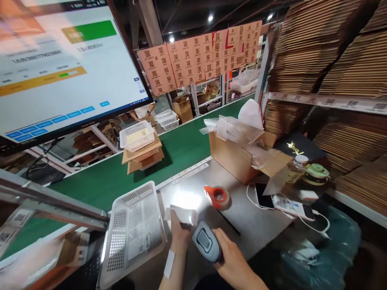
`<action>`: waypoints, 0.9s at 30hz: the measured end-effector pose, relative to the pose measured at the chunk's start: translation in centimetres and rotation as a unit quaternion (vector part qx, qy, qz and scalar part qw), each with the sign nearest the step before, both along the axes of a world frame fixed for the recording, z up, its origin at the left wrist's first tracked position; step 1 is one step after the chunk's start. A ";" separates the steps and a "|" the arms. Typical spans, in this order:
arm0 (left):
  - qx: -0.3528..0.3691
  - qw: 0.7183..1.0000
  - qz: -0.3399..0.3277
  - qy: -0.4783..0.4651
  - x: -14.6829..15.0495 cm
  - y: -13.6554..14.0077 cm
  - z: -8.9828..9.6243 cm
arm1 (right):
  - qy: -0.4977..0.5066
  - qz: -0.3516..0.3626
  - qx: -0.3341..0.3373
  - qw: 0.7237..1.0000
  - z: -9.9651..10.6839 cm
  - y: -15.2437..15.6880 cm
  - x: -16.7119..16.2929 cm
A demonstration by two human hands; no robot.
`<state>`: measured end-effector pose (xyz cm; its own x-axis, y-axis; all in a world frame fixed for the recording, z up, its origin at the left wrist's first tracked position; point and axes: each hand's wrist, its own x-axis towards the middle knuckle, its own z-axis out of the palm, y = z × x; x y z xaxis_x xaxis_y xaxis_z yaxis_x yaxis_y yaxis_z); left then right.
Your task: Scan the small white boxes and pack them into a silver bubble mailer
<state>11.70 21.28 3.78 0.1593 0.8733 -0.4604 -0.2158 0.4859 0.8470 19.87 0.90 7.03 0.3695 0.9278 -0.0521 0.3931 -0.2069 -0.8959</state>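
My left hand (179, 231) is closed on a small, pale, shiny packet (189, 214), held above the metal table; the glare hides its details. In my right hand (229, 251) is a grey handheld barcode scanner (207, 241), its head tilted toward the packet, with a small gap between them. A white perforated basket (161, 225) stands left of my left hand, with a paper sheet (145, 243) lying in it. Beyond my right hand, an orange tape dispenser (216, 196) with a tape roll rests on the table near a thin black stick (228, 222).
A cardboard box (225, 155) with bubble wrap stands at the table's back. Phones with white cables (290, 206) lie to the right, near a bottle (296, 169). Behind runs a green conveyor (184, 139) carrying stacked cartons and a basket. A monitor (69, 68) overhangs the left.
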 end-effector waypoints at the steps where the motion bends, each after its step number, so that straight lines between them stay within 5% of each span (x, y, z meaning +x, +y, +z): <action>1: 0.031 0.999 0.005 0.028 -0.2 -0.2 0.2 | 0.015 -0.010 0.009 1.000 -0.3 -0.3 0.2; 5: 0.181 0.966 -0.032 0.180 -1.5 -0.4 0.9 | 0.048 -0.022 0.015 0.999 -1.5 -1.2 1.3; 9: 0.374 0.816 -0.143 0.416 -2.4 -0.8 0.1 | 0.021 -0.007 -0.017 1.000 -1.3 -0.9 2.0; 11: 0.406 0.783 -0.154 0.447 -2.6 -1.2 -0.5 | -0.002 -0.002 -0.038 0.999 -0.6 -0.5 2.1; 20: 0.481 0.734 -0.198 0.436 -4.1 -1.0 -2.9 | -0.074 0.051 -0.120 0.989 2.8 2.0 2.0; 27: 0.397 0.777 -0.234 0.430 -3.6 -0.1 -5.8 | -0.061 0.066 -0.144 0.985 1.9 2.2 1.8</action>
<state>8.05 21.22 -1.99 0.4755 0.8759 0.0814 0.6387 -0.4074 0.6527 21.63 3.05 8.91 0.2665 0.9212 -0.2834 0.5355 -0.3860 -0.7511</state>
